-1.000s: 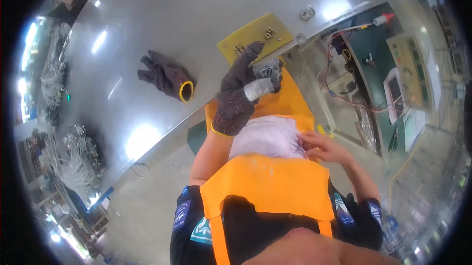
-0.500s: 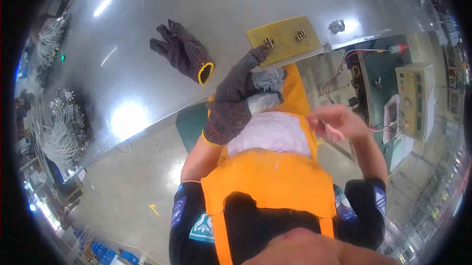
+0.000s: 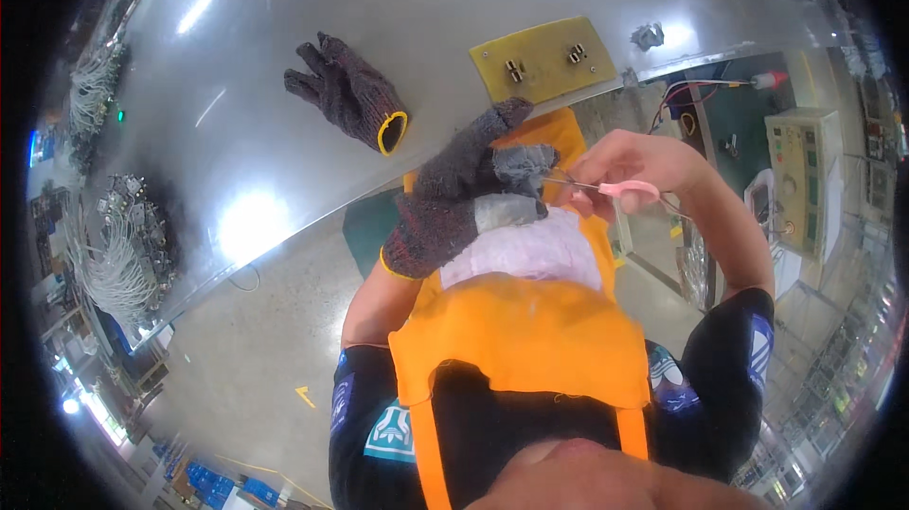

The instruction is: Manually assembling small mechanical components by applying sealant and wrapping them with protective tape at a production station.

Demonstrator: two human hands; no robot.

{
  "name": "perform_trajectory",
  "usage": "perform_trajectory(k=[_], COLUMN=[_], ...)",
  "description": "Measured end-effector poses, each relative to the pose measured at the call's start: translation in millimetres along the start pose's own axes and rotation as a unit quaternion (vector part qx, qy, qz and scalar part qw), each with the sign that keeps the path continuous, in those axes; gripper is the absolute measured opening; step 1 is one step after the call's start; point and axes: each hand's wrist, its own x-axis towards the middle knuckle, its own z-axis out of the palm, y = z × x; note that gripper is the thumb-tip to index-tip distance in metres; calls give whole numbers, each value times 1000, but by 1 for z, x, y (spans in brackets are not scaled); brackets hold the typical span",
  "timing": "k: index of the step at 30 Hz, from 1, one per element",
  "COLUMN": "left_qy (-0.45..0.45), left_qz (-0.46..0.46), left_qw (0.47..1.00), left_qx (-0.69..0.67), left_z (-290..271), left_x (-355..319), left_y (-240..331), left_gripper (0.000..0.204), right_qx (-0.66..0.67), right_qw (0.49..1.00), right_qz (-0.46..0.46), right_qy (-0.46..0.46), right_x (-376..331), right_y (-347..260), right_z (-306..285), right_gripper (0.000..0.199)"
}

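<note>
My left hand [image 3: 440, 193] wears a dark knitted glove with a yellow cuff edge and is held over my lap. Its fingers are stretched out and apart. Frayed grey tape [image 3: 525, 161] is wrapped round one finger, and paler tape [image 3: 507, 213] covers another digit lower down. My bare right hand [image 3: 639, 169] grips small scissors [image 3: 620, 190] with pink handles. Their thin blades point left and reach the grey-taped finger; whether they touch the tape I cannot tell. A second dark glove [image 3: 350, 93] lies by itself on the metal table, left of my gloved hand.
Beyond my hands, a yellow plate [image 3: 544, 60] with two small metal fittings lies at the edge of the metal table [image 3: 246, 27]. A crumpled grey scrap [image 3: 648, 35] sits right of it. On the right stand a beige control box [image 3: 805, 174] and wires. White cables [image 3: 114, 268] bunch at left.
My right hand has moved left and up, bringing the scissors to the taped finger of my left glove. The left hand has barely shifted.
</note>
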Motion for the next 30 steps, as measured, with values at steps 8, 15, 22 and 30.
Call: perform_trajectory(k=[8,15,22,30], left_qy=[-23,39,49,49], left_qz=[0,-28,-13,-40], left_qw=[999,982,998,996], left_qx=[29,181,49,56], left_z=[-4,-8,4,13], left_x=[2,3,3,0], left_y=[1,1,-6,-3], left_gripper=[57,49,59,66], right_qx=[19,34,44,72], right_qw=[999,998,999,996], right_qz=[23,47,-1,46], right_qy=[-43,-16,-17,-14], right_x=[1,2,1,-2], right_y=[14,14,17,18], right_z=[-4,-4,-4,-2], right_gripper=[61,59,49,69])
